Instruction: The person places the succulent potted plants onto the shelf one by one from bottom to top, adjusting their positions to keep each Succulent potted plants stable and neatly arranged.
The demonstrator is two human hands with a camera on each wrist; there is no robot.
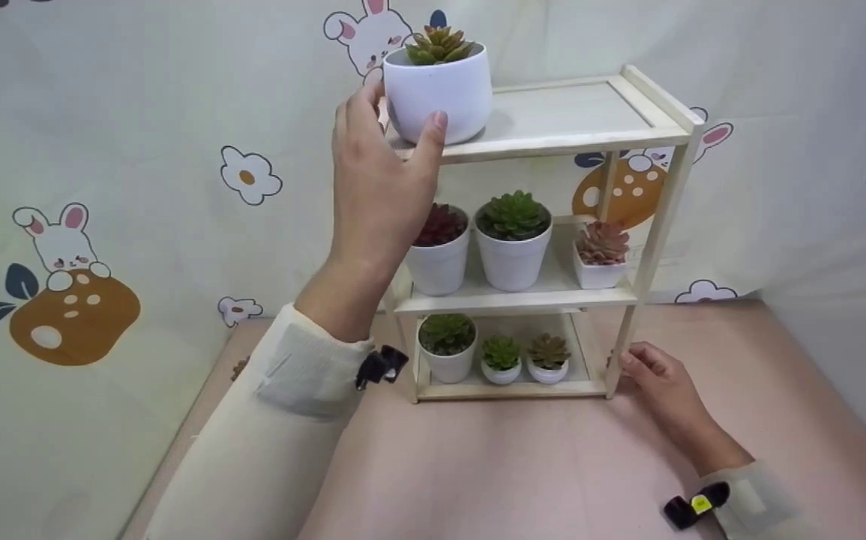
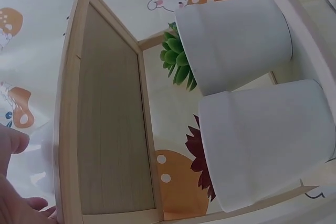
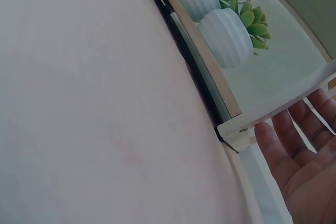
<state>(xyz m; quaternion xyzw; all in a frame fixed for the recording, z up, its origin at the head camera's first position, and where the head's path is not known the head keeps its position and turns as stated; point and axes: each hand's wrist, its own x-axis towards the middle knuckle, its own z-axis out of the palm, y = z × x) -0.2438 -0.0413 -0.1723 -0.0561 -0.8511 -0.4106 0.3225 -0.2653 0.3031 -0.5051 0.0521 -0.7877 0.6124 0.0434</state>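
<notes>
My left hand (image 1: pixel 380 165) grips a white round pot with a green-red succulent (image 1: pixel 440 94) at the left end of the wooden rack's (image 1: pixel 552 145) top shelf. Its thumb lies across the pot's front and the fingers go round the left side. In the left wrist view part of that hand (image 2: pixel 13 177) shows beside the pot, beyond the top board. Down at the rack's front right leg, my right hand (image 1: pixel 661 382) touches the wood. The right wrist view shows its fingers (image 3: pixel 289 135) extended, fingertips against the rack's side; the thumb is hidden there.
The middle shelf holds a dark red succulent (image 1: pixel 438 259), a green succulent (image 1: pixel 513 255) and a pink one (image 1: pixel 600 259). On the bottom shelf stand three more potted succulents (image 1: pixel 449 352). A pink tabletop (image 1: pixel 492 465) lies under the rack; a patterned cloth (image 1: pixel 155 97) hangs behind.
</notes>
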